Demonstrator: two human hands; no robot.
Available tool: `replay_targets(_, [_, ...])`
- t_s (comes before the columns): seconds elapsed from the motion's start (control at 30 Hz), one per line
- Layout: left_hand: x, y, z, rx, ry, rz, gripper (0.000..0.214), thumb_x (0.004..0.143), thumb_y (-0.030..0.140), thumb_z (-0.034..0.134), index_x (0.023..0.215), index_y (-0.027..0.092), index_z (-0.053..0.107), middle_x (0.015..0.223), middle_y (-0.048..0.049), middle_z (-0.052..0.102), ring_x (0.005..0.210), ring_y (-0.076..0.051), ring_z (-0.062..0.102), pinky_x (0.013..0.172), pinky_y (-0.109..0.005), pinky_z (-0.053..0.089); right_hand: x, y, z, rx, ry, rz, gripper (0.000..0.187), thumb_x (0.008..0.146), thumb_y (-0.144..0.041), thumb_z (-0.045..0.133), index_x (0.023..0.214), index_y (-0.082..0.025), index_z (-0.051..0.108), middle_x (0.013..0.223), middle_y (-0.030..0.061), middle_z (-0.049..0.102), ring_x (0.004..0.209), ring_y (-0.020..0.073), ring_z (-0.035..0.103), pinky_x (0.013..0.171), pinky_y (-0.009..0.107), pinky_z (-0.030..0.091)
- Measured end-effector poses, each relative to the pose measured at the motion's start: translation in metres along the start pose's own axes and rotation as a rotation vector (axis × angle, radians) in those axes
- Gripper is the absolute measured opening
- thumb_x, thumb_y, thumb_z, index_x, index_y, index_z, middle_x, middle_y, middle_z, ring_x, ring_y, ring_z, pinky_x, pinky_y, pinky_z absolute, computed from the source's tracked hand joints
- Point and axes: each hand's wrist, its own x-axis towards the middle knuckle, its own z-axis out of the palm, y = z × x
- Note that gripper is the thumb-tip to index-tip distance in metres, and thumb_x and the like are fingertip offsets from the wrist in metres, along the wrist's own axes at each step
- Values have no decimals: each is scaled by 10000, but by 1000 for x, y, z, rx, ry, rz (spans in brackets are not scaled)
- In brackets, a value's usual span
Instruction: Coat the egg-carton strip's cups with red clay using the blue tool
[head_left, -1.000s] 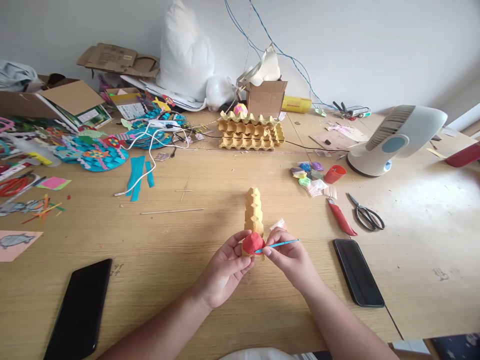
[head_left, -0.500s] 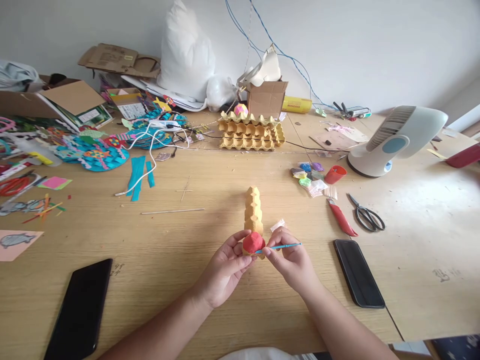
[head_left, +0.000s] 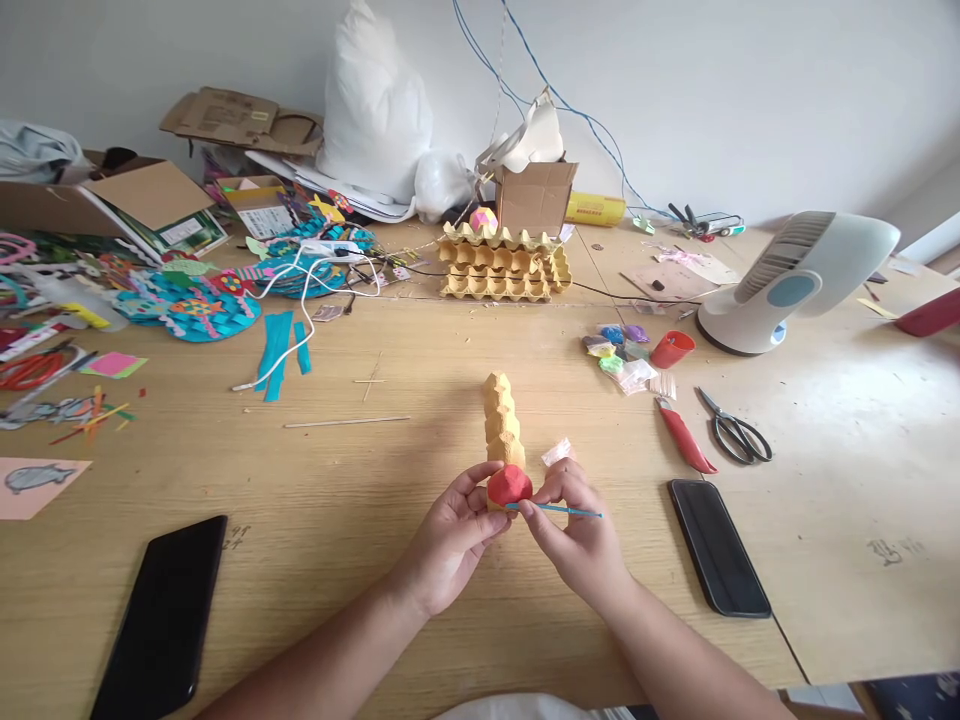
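Left hand [head_left: 450,535], lower centre of the frame: thumb and fingers are pinched around the near, left side of the end cup. Right hand [head_left: 577,530], just right of centre: thumb and forefinger are closed on a slim blue modelling tool [head_left: 559,508] (the remaining fingers are curled). The tool lies crosswise, its left tip at the lower edge of a red clay-like dome [head_left: 510,483]; whether the tip presses in cannot be told. The dome caps the near end of a yellow egg-carton strip [head_left: 501,415]. The strip's long axis runs up the frame from the hands, leaning slightly left, nearly square to the tool. The left hand is nearer the dome's left side; the right hand's fingertips are just beside its right. A clear plastic packet [head_left: 556,452] lies on the table [head_left: 420,350], right of the strip.
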Motion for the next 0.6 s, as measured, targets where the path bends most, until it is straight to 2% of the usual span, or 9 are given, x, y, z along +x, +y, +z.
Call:
replay_targets(0.17, [0,-1,-2,0,-14,-4,522,769,81,825,1236,264,676,1101,-24,775,988,-150,717,891,-262,515,-1,0,-2,40,-66,-14,194,910,-257,697,765,-239,568,767,12,553,749,200,521,722,368,430])
replay_targets(0.3, [0,-1,0,6,-1,-7,511,751,97,845,1210,258,686,1076,-22,777,950,-138,717,889,-260,519,-2,1,-1,7,-25,-25,200,902,-233,699,762,-238,557,760,11,546,736,198,511,701,362,415])
replay_targets(0.43, [0,0,1,14,0,-7,512,743,97,852,1201,259,691,1069,-21,775,955,-134,711,879,-255,519,-2,1,0,27,-52,-31,192,911,-245,691,767,-239,563,757,9,547,736,197,515,712,366,422])
replay_targets(0.6, [0,-1,0,27,2,3,502,745,98,850,1195,258,694,1074,-23,771,968,-146,709,882,-266,518,-1,3,-1,45,-38,25,221,909,-299,703,744,-239,568,744,6,526,732,198,509,708,364,423])
